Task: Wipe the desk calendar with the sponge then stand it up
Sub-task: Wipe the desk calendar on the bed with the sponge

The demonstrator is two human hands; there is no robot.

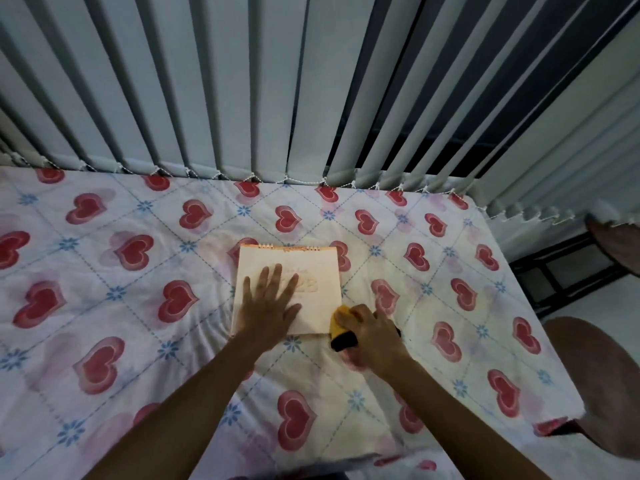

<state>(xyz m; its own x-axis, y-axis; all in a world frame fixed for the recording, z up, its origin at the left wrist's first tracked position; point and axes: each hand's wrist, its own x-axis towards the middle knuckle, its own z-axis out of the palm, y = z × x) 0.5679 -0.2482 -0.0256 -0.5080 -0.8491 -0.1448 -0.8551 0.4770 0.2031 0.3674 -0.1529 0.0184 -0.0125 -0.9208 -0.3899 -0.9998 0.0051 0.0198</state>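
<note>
- At the frame's centre, the desk calendar [304, 271] lies flat on the heart-print cloth [138, 271].
- My left hand [270, 303] presses it, fingers spread.
- My right hand [370, 327] clutches the sponge [341, 327] at its lower right corner.

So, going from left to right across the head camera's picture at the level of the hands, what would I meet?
Heart-print sheet → left hand, flat on the desk calendar → yellow-and-black sponge → right hand holding it → brown chair beside the bed.
</note>
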